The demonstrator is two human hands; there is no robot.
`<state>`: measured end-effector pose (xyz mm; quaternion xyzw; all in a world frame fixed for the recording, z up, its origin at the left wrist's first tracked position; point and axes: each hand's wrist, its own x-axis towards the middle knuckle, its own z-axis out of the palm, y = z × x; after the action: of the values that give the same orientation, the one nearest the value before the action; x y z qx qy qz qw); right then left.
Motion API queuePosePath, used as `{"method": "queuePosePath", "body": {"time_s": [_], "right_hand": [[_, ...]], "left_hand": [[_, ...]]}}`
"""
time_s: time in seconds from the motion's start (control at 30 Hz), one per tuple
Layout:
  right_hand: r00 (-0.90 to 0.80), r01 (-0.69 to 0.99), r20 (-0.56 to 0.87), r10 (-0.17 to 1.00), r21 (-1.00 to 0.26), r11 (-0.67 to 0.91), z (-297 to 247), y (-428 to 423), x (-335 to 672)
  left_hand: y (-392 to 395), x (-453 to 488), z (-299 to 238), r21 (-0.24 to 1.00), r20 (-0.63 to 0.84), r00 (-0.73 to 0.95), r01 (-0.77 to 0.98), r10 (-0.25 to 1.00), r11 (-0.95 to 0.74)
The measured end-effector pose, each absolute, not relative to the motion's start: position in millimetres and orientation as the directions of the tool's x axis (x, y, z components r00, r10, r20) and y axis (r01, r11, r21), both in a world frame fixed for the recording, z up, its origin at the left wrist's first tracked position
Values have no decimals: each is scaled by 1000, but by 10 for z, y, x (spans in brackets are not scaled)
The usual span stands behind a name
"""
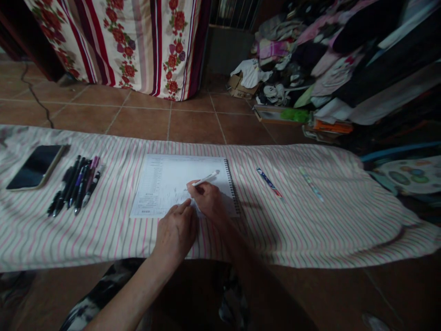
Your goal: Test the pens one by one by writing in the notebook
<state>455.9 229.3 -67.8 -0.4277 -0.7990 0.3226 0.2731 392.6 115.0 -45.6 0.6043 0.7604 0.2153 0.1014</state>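
A spiral notebook point(165, 181) lies open on a striped cloth-covered board point(310, 220), its wire binding on the right side. My right hand point(208, 200) is closed round a white pen point(206, 178), whose tip rests on the page. My left hand point(175, 232) lies on the notebook's lower edge with its fingers curled together, pressing the paper down right beside my right hand.
A dark phone point(34, 166) and a row of several pens point(76, 184) lie at the left of the cloth. A blue-and-red pen point(269, 182) and a pale pen point(310, 184) lie to the right. Behind are tiled floor, a flowered bed cover point(138, 41) and piled clothes point(310, 50).
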Motion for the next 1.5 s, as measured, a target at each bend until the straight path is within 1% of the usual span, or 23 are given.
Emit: {"method": "queuePosePath", "body": {"time_s": [0.1,0.17,0.3,0.37,0.47,0.53,0.6,0.7,0.8,0.93,1.1,1.23,1.3,1.4,1.5], "right_hand": [[-401,496,279,872,-734,463,-711,2321,4583],[-318,452,343,884,-764,460,-719,2345,4600],[-227,313,364,903,-851,422,-670,2370,4643],[-199,288,358,912,-868,403,-640,2379,4677],[-195,301,357,914,-865,402,-622,2408,4745],[-206,330,393,896,-835,441,-624,2440,4803],[-189,392,429,883,-791,469,-626,2473,4870],[-158,469,402,902,-773,427,-610,2519,4980],[-156,457,357,921,-801,388,-571,2571,5108],[-101,489,387,916,-783,385,-527,2662,5353],[-46,628,435,899,-687,365,-529,2733,5775],[10,759,472,882,-578,301,-524,2757,6066],[30,833,433,901,-509,217,-491,2789,6200],[-1,910,307,952,-395,128,-394,2893,6454],[20,966,310,950,-251,61,-277,3062,6795]], "left_hand": [[1153,3921,-468,450,105,-250,875,963,178],[1153,3920,-471,439,111,-242,882,964,171],[1155,3922,-466,408,122,-235,898,964,167],[1156,3924,-463,401,130,-230,902,964,161],[1155,3929,-466,384,159,-227,911,961,152],[1154,3934,-474,366,177,-237,917,955,159],[1155,3938,-481,354,203,-241,922,949,158],[1155,3947,-480,328,247,-248,931,937,160],[1148,3957,-474,289,292,-243,944,925,157],[1144,3967,-484,247,362,-228,958,904,142],[1171,3998,-475,211,367,-212,967,906,141],[1193,4025,-460,225,389,-222,964,894,141],[1203,4034,-456,236,401,-233,961,886,146],[1222,4046,-445,251,378,-238,956,894,148],[1241,4063,-433,266,369,-243,952,897,149]]}}
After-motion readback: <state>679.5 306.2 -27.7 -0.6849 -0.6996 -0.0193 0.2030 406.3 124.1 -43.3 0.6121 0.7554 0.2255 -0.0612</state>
